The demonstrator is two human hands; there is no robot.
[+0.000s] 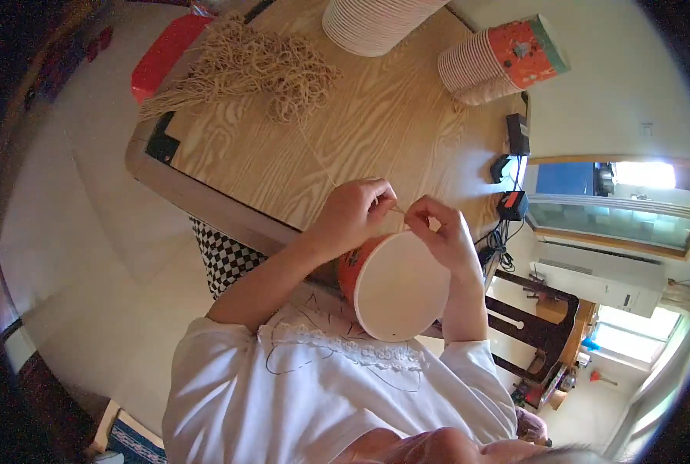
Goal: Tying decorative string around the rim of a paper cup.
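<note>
My left hand (351, 214) and my right hand (447, 236) are close together above the table's near edge, fingers pinched. Between them runs a short stretch of thin tan string (396, 209), gripped at both ends. Just below my hands, against my body, is a paper tub (403, 288) with a red-orange side; its round white end faces up toward me, and I cannot tell whether that is the base or the inside. A single strand leads from my left hand to a loose, tangled heap of string (264, 69) at the table's far left.
On the wood-grain table (260, 166) stand a stack of white tubs (372, 27) at the back and a stack of orange printed tubs (507, 58) at the right. Black power adapters (517, 135) with cables line the right edge. A red bag (167, 58) lies beside the string heap. A dark wooden chair (534, 325) is at the right.
</note>
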